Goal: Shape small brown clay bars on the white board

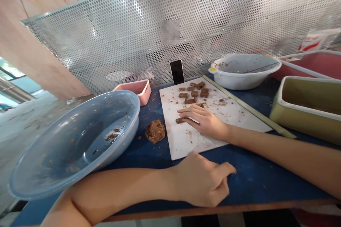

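Observation:
My right hand (204, 121) lies on the white cutting board (234, 117), fingers stretched flat over a small brown dough piece (180, 120) at its left edge. My left hand (205, 181) rests on the blue table near the front edge, fingers curled loosely with nothing seen in them. Several cut brown dough pieces (194, 91) lie at the board's far end. A round lump of brown dough (155, 131) sits on the table left of the board.
A large blue bowl (74, 142) stands at the left. Behind are a pink tray (135, 88), a black phone (177, 72) leaning on a perforated metal screen, a white basin (243, 70), a long ruler (250, 108) and a green-yellow tub (309, 108).

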Demonstrator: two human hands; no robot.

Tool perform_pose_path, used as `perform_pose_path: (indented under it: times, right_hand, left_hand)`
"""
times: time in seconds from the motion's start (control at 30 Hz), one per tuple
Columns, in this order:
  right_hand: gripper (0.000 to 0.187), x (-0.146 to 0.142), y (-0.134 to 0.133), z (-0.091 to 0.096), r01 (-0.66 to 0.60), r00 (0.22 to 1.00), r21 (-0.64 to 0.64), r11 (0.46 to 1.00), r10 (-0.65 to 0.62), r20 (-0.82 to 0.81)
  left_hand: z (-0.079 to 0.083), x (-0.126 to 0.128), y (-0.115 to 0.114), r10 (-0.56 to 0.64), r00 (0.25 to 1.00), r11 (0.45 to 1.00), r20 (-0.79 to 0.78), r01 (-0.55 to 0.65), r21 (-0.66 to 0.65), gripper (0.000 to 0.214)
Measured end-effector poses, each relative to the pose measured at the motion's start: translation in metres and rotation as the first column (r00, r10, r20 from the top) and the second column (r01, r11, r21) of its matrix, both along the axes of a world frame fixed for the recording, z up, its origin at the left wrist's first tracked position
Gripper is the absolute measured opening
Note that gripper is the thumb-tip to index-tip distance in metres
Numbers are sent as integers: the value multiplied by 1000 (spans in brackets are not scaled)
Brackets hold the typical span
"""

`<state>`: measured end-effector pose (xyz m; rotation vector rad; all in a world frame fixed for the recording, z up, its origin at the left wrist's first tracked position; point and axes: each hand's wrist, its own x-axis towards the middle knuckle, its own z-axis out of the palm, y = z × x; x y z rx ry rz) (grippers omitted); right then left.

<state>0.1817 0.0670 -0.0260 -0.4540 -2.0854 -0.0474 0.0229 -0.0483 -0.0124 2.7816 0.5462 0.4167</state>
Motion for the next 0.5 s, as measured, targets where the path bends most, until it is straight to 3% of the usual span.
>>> perform_pose_path:
  times: [0.2,0.37,0.5]
  right_hand:
    - [13,1,-3,6,-19,999,-76,997,21,28]
    - [31,4,-4,6,18,996,-117,993,-7,93]
    - [21,4,-3,4,1,997,-138,990,10,78]
  left_hand:
    - [1,1,0,8,999,1000,-35,-7,18,27]
    - [3,1,0,-2,1000,1000,-30,2,23,26]
    - [2,1,0,-5,1000,1000,-15,5,14,27]
